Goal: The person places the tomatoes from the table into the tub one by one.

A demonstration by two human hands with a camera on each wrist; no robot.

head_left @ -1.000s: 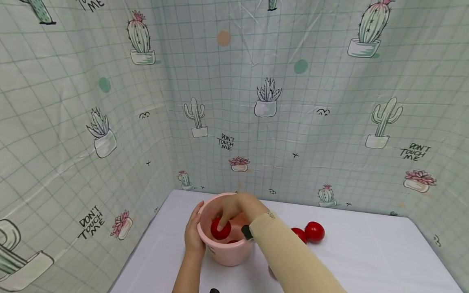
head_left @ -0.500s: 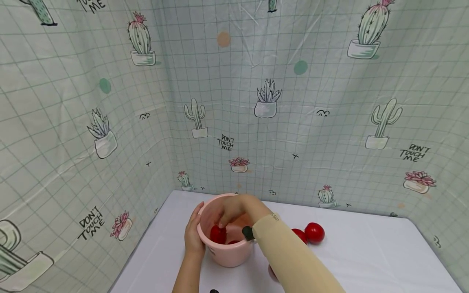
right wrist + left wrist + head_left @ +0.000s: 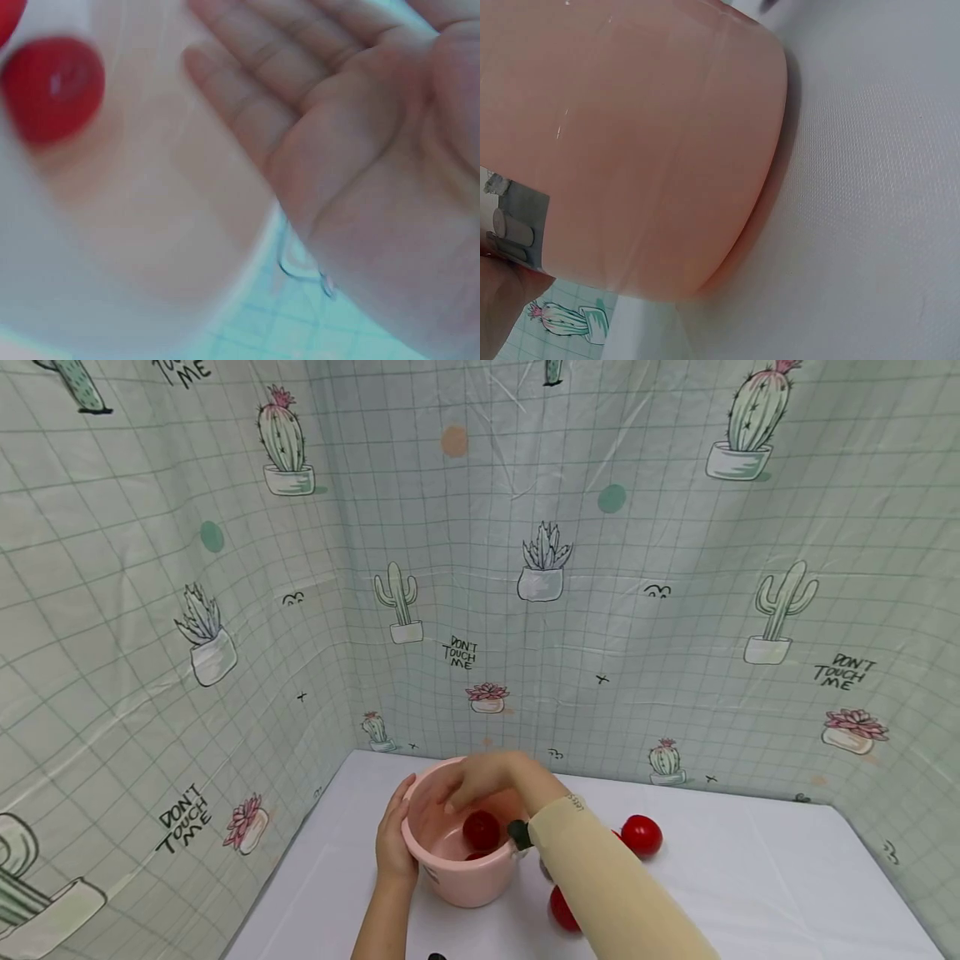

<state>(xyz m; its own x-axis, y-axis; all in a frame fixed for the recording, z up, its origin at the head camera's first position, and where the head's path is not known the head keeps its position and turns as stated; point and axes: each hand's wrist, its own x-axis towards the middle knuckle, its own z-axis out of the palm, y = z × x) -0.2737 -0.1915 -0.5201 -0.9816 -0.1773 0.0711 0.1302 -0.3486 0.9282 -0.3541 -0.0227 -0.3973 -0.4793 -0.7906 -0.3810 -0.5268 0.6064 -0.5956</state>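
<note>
A pink bucket (image 3: pixel 468 885) stands upright on the white table. My left hand (image 3: pixel 396 843) lies along its left outer side, fingertips up at the rim. In the left wrist view the bucket's wall (image 3: pixel 652 135) fills much of the picture, with part of that hand (image 3: pixel 506 307) at the lower left. Down inside the bucket reaches my right hand (image 3: pixel 483 777), holding nothing; the right wrist view shows its palm (image 3: pixel 360 150) with extended fingers. A glossy, round red fruit (image 3: pixel 481 831) sits on the bucket floor, apart from the fingers. Another red one (image 3: pixel 476 856) is mostly hidden by the front rim.
Right of the bucket, another round red fruit (image 3: pixel 641 836) lies on the table (image 3: pixel 750 877). One more (image 3: pixel 564 910) is partly covered by the right sleeve (image 3: pixel 615 893). A cactus-print cloth (image 3: pixel 600 635) rises behind and along the left.
My right hand has let go of the red fruit it pinched inside the bucket, and the fruit has shifted right. The right forearm moved slightly right, uncovering more red fruit. My left hand stays put.
</note>
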